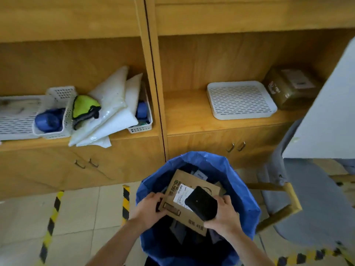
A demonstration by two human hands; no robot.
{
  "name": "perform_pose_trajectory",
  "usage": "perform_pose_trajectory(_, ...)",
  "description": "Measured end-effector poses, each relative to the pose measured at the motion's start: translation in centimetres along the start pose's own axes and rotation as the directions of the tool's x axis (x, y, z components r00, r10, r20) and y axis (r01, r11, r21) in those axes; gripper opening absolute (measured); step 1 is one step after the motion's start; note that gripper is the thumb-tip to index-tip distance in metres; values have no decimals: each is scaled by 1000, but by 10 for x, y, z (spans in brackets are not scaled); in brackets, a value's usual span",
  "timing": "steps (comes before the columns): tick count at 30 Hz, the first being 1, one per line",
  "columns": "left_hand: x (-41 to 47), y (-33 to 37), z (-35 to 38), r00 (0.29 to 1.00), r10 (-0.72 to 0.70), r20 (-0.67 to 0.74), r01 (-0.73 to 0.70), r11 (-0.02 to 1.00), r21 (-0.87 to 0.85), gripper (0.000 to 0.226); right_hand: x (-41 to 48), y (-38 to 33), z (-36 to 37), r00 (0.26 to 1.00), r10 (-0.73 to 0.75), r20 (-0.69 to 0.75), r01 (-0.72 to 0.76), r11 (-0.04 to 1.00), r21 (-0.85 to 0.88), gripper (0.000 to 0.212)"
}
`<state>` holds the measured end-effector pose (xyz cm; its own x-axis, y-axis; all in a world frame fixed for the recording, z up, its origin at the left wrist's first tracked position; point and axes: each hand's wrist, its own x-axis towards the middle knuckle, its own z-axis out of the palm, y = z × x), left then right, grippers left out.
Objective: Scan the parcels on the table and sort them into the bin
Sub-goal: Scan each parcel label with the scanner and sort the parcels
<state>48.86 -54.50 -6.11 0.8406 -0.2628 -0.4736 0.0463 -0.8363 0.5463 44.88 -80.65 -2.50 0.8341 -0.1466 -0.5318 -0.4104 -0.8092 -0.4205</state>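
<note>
Hanging directly over the open mouth of the bin (242, 191), the parcel (185, 217) is a flat brown cardboard box with its printed face and white label (180, 194) turned up toward the camera. It sits between the two hands, straight ahead of the person and low. The blue liner shows on every side of it, so the way to go is simply down.

The left hand (151, 206) grips the box's left corner, fingers curled over the edge, and appears to carry most of its weight. The right hand (223, 217) is wrapped round a black scanner (201, 203), which lies over the right part of the box and covers a corner of the label. Whether those fingers also prop the box from below is hidden.

The box is turned so that one corner points away toward the cabinet (115, 166) and another back toward the person (it looks close to square from here, so I would not name a long axis). Dark and grey packets (199, 174) lie deeper in the liner beneath it.

My judgement is that the scan is in hand or just done. The release then falls to the left hand, the only one clearly holding the box. Opening those fingers should let it drop onto the pile, provided the right hand draws the scanner clear.
</note>
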Motion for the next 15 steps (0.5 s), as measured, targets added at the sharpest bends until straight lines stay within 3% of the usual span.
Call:
perform_pose_trajectory(4,-76,-17,-3,984,-119,-135,107,990,-93,55,-28,-36,-6,980,-185,71,192,977,-98,88)
perform_pose_trajectory(8,-159,-41,-11,923,-275,-271,238,958,-162,52,-63,-89,7,931,-338,137,361,909,-209,83)
perform_pose_trajectory(12,-253,-73,-16,804,-432,-409,345,899,-271,52,-111,-152,45,825,-505,254,562,779,-277,73)
perform_pose_trajectory(15,-328,-103,-8,682,-547,-486,414,836,-360,53,-152,-197,85,713,-598,367,697,661,-278,81)
